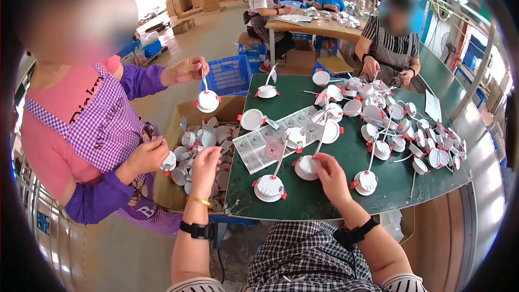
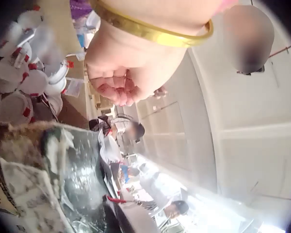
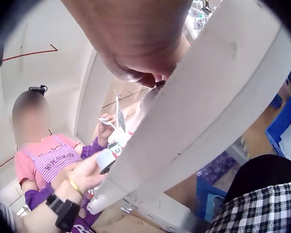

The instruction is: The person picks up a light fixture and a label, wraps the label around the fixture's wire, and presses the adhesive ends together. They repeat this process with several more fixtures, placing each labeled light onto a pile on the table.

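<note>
In the head view, my right hand (image 1: 332, 177) pinches the rim of a round white fixture (image 1: 306, 168) with red clips, low over the green table. The right wrist view shows this hand (image 3: 136, 43) with its fingertips mostly hidden behind a large pale surface. My left hand (image 1: 205, 167) is raised beyond the table's left edge, above a box of fixtures. Its fingers (image 2: 117, 87) hang loosely curled and hold nothing in the left wrist view. Other fixtures stand on either side, one at left (image 1: 269, 188) and one at right (image 1: 366, 183), with cables upright.
A printed sheet (image 1: 251, 154) lies on the green table (image 1: 240, 197), with a heap of fixtures (image 1: 400, 124) at the right. At the left, a person in a purple checked apron holds fixtures over a cardboard box (image 1: 173, 186). Another person sits across the table.
</note>
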A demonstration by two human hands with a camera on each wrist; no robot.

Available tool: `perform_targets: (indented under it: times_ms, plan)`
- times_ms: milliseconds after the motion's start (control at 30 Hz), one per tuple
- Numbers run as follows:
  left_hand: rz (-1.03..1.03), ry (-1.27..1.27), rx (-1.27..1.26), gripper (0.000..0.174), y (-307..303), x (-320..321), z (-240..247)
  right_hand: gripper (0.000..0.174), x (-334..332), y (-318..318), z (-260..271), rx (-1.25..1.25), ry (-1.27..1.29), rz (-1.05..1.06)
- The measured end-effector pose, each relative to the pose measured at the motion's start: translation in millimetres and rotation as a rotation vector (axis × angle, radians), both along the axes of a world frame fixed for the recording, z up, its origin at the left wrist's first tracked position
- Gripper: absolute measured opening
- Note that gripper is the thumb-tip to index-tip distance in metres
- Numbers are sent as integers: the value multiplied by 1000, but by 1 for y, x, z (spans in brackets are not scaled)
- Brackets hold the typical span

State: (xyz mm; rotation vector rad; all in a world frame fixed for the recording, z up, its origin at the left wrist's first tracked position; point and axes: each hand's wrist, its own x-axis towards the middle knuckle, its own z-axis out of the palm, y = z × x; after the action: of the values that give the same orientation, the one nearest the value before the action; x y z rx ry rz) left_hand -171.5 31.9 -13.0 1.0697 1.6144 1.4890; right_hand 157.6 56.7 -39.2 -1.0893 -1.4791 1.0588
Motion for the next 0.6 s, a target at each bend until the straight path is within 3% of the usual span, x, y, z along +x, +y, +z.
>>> perform_targets:
  times_ms: [67, 133, 200, 267, 333, 467, 533, 567, 600]
  plan:
    - [-96, 255, 239, 24, 34, 6, -5, 32, -2, 0, -12, 119, -176, -73]
    - [-126, 639, 248, 25, 75, 12, -5, 29, -5, -8, -2, 168, -233, -127]
    - [-177, 681, 215, 35, 107, 22, -6, 28, -6, -11, -1, 184, -214, -130]
    - [-196, 979, 261, 43, 129, 34, -3, 26, -7, -12, 1, 203, -192, -136]
    - [-231, 986, 235, 47, 141, 39, 0, 24, -7, -15, 6, 168, -183, -107]
    - [-273, 972, 179, 35, 155, 27, 0, 23, -7, -15, 6, 204, -174, -94]
    - [-74, 813, 136, 35, 152, 19, 2, 22, -6, -14, 4, 225, -180, -110]
    - [-75, 819, 133, 35, 146, 18, 7, 22, -5, -14, 2, 249, -188, -121]
    - [-191, 493, 99, 33, 136, 17, 17, 22, -6, -14, 2, 248, -182, -117]
